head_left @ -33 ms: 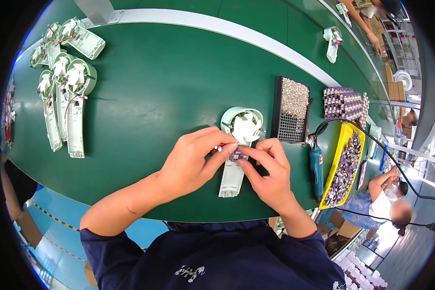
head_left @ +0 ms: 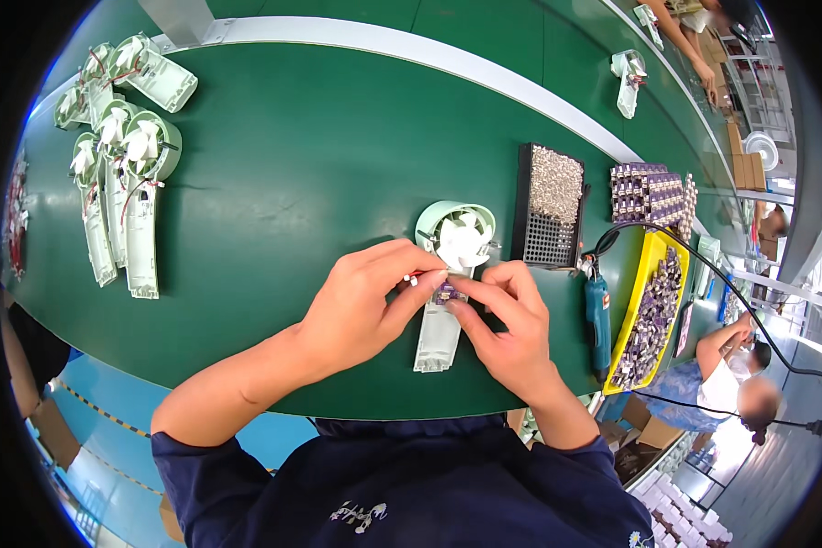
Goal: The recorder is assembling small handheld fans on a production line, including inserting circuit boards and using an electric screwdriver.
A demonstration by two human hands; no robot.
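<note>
The largest thing is a broad, dark-green, smooth-topped table (head_left: 283, 183). At its far left, a cluster of pale-green plastic fan housings (head_left: 143, 242) lies with white blades facing up. Next in size, the person's left hand (head_left: 361, 297) reaches across mid-table, its thumb and forefinger pinched together, apparently on a thin red wire. The right hand (head_left: 511, 329) has its fingers bent, thumb and forefinger at the housing's middle; whether they grip or only press, I cannot tell. A long yellow plastic tray (head_left: 649, 251) of small parts stands on the right, near a black rectangular tray (head_left: 524, 210) of small metallic pieces and a teal cylindrical power tool (head_left: 597, 315). Smaller, a single pale-green fan housing (head_left: 438, 342) lies under both hands, its round end away from the person, holding a white bladed fan (head_left: 463, 239). Smallest are a purple circuit board (head_left: 446, 294) in its handle and a white connector (head_left: 415, 280) beside the left fingertips.

Practically nothing differs from the picture just before: hands and housing keep their places, so the work appears to be at the same point.

The fingers cover much of the board and the wire's route; the table's edges are cut off.
</note>
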